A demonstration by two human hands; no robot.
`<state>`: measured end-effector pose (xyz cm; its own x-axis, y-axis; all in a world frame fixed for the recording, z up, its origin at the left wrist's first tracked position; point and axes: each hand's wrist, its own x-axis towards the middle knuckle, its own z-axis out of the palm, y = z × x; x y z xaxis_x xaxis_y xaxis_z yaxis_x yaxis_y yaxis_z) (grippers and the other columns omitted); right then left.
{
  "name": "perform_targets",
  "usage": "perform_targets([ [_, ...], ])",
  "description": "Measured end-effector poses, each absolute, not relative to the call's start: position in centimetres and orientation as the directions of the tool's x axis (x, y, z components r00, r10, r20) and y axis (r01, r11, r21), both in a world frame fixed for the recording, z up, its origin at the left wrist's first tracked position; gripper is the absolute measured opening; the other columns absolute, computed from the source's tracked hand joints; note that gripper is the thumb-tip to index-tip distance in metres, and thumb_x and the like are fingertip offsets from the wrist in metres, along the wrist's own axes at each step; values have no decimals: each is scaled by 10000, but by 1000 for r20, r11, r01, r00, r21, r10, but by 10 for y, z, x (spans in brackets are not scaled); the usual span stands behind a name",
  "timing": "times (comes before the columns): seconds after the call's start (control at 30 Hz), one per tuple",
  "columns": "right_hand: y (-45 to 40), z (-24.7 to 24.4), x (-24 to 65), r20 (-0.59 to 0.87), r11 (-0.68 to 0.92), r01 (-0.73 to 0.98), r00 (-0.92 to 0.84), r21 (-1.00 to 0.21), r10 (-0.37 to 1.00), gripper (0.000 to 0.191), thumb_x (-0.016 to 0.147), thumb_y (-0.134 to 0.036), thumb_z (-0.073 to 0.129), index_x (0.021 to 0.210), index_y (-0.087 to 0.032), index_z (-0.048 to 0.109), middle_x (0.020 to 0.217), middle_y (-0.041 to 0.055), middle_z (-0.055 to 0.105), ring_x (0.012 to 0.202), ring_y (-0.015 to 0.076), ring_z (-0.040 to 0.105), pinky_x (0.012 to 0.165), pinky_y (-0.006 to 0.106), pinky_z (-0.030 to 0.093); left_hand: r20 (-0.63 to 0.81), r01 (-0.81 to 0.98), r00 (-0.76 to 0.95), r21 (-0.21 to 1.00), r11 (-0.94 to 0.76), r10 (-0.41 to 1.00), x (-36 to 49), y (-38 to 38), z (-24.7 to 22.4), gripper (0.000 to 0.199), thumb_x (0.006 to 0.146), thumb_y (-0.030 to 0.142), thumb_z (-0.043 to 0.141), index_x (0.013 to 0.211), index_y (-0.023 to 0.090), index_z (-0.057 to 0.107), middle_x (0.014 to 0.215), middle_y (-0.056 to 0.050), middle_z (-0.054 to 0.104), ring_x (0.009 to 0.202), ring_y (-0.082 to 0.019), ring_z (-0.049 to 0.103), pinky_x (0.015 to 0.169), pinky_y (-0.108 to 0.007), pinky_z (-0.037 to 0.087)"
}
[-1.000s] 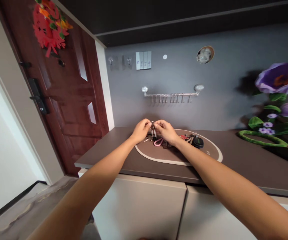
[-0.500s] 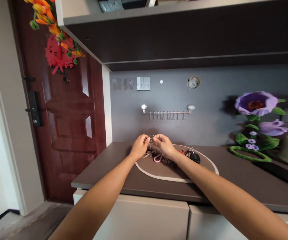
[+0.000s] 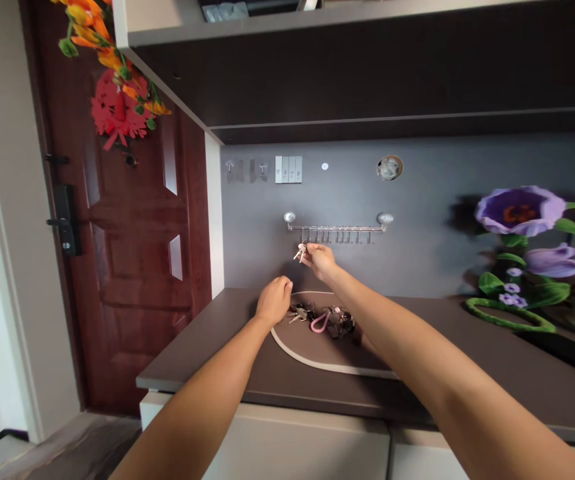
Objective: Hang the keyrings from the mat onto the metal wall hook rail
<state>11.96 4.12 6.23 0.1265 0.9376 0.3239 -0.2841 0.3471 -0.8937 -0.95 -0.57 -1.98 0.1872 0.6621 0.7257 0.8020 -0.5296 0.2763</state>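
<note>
My right hand (image 3: 321, 260) is raised in front of the wall, its fingers closed on a small bunch of silver keys (image 3: 300, 252). These keys are just below the left end of a metal hook rail (image 3: 337, 229). Lower and to the left, my left hand (image 3: 274, 300) is closed near the mat's left edge; whatever its fingers hold, if anything, is hidden. On the brown mat (image 3: 312, 347) with a pale rim lie more keys (image 3: 299, 313), a pink loop (image 3: 320, 323) and a dark cluster of keyrings (image 3: 341, 321). My right forearm covers the mat's right part.
Purple artificial flowers (image 3: 521, 211) with a green base stand at the right of the counter (image 3: 197, 347). A dark cabinet (image 3: 367, 80) overhangs the counter. On the left is a red-brown door (image 3: 142, 267) with orange flowers (image 3: 87, 27) hanging before it.
My right hand has moved up from beside my left hand to the hook rail, carrying the keys. My left hand has shifted slightly down and left, apart from the right.
</note>
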Motion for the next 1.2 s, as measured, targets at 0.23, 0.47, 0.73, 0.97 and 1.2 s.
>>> perform_targets([
  [0.23, 57, 73, 106, 264, 317, -352, 189, -881, 946, 221, 785, -55, 416, 597, -161, 464, 484, -20, 547, 452, 50, 526, 506, 166, 478, 713, 824, 211, 238, -514, 668, -10, -6, -19, 255, 878, 250, 286, 824, 182, 526, 818, -49, 591, 787, -158, 540, 699, -262, 381],
  [0.47, 64, 73, 104, 201, 277, -388, 226, -879, 953, 234, 803, -86, 433, 585, -169, 450, 490, -25, 528, 455, 48, 512, 579, 196, 512, 721, 810, 200, 259, -526, 663, -10, -5, -20, 251, 874, 259, 296, 802, 184, 524, 801, -60, 590, 773, -173, 545, 683, -276, 383],
  [0.73, 63, 61, 109, 218, 245, -376, 114, -894, 969, 222, 775, -37, 405, 597, -159, 461, 524, -18, 548, 484, 48, 527, 597, 211, 512, 710, 823, 189, 262, -504, 678, -11, -2, -22, 238, 872, 254, 300, 808, 183, 519, 813, -66, 597, 780, -180, 548, 678, -279, 381],
  [0.97, 71, 52, 116, 259, 288, -274, 137, -918, 956, 109, 781, -111, 438, 692, -169, 465, 597, -15, 592, 497, 56, 533, 556, 222, 492, 697, 818, 176, 288, -497, 695, -13, -1, -22, 235, 870, 257, 303, 816, 186, 520, 801, -56, 595, 772, -176, 547, 673, -275, 381],
  [1.2, 75, 40, 124, 373, 381, -75, 98, -922, 922, 84, 754, -186, 500, 676, -165, 476, 536, -25, 535, 490, 56, 506, 549, 201, 465, 694, 799, 197, 295, -523, 692, -14, -2, -23, 229, 858, 260, 323, 818, 186, 536, 793, -55, 591, 769, -174, 538, 687, -281, 383],
])
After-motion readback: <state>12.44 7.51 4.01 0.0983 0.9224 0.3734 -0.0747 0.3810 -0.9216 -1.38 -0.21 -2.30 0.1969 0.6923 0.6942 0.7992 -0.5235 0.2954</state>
